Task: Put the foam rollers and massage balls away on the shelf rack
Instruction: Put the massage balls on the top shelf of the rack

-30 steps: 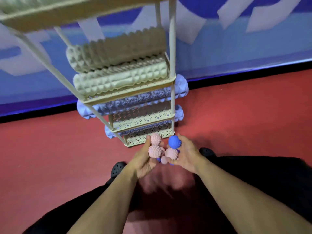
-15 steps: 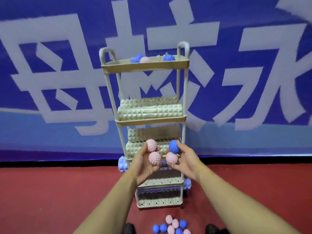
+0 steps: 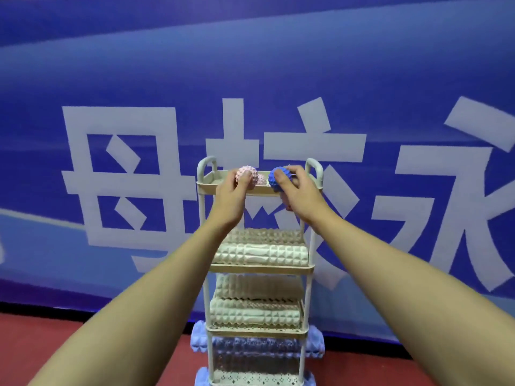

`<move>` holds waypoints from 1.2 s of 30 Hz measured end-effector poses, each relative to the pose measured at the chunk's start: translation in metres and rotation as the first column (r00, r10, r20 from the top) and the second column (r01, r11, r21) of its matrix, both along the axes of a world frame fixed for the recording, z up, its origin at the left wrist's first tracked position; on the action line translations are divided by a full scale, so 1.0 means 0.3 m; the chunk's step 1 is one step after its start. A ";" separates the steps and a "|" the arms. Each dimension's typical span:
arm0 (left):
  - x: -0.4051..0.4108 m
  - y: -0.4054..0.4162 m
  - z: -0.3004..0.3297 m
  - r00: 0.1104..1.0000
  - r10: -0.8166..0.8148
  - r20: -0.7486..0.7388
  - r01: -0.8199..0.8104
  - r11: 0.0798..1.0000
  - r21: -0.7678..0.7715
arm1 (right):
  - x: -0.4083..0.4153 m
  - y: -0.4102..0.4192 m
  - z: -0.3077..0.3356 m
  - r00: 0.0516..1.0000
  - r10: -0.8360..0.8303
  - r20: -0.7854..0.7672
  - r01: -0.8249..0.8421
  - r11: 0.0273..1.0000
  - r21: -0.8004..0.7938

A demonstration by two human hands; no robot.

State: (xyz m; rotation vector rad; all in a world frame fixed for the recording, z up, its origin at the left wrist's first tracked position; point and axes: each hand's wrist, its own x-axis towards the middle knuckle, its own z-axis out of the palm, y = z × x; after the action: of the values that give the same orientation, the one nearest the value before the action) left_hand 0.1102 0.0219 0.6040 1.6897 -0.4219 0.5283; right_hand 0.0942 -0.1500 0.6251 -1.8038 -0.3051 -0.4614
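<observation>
A tall cream shelf rack (image 3: 205,246) stands against the blue banner wall. My left hand (image 3: 232,195) grips a pink spiky massage ball (image 3: 246,174) at the top tray's front rim (image 3: 209,187). My right hand (image 3: 299,195) holds a blue spiky ball (image 3: 278,175) over the same tray, with a pink ball (image 3: 286,200) partly hidden under its palm. Another pink ball (image 3: 261,179) shows between the hands. Cream foam rollers (image 3: 262,254) fill the second shelf and more cream rollers (image 3: 255,313) the third. Blue rollers (image 3: 199,339) lie on the lower shelves.
The blue banner wall (image 3: 111,79) with large white characters rises right behind the rack. Red floor (image 3: 28,344) spreads on both sides of the rack's base. The rack's two looped handles (image 3: 206,162) stick up at the top corners.
Both hands rose with the balls from the third shelf's height to the top tray. The view tilted up, so the loose balls on the floor dropped out of sight.
</observation>
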 end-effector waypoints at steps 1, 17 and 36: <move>0.039 0.013 0.039 0.999 0.033 0.026 -0.035 0.997 0.073 | 0.027 -0.003 0.040 1.000 -0.005 0.021 0.006 0.999 -0.046; 0.419 0.097 0.162 0.976 0.210 0.053 -0.194 0.738 0.647 | 0.381 -0.075 0.156 0.998 -0.061 -0.033 0.038 0.883 -0.468; 0.469 0.098 0.120 0.978 0.201 -0.052 -0.089 0.633 0.769 | 0.456 -0.081 0.077 0.998 -0.055 0.002 0.045 0.779 -0.626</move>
State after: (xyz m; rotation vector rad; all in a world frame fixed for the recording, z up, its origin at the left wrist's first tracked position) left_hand 0.2509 0.0515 0.6399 2.5989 -0.4426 0.3564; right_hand 0.2311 -0.1743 0.6482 -2.4762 -0.4366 -0.4064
